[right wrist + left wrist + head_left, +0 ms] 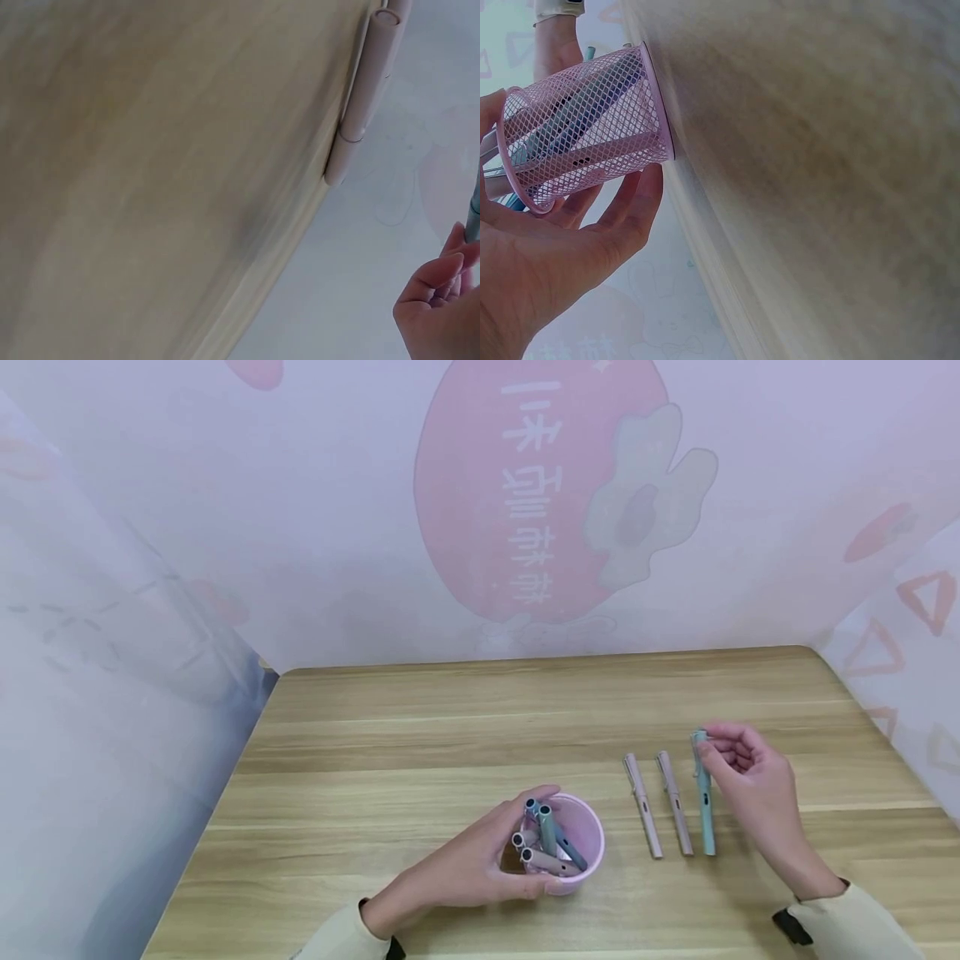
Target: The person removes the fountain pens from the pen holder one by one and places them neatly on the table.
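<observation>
On the wooden table (450,735), hands hold the pink mesh cup (581,843) and the teal pen (703,793).

The head camera looks down and forward over the whole wooden surface (450,760). The left wrist camera sits close beside the pink mesh pen cup (592,127), also seen from the head. The right wrist camera skims the surface toward a pink pen (360,105).
</observation>
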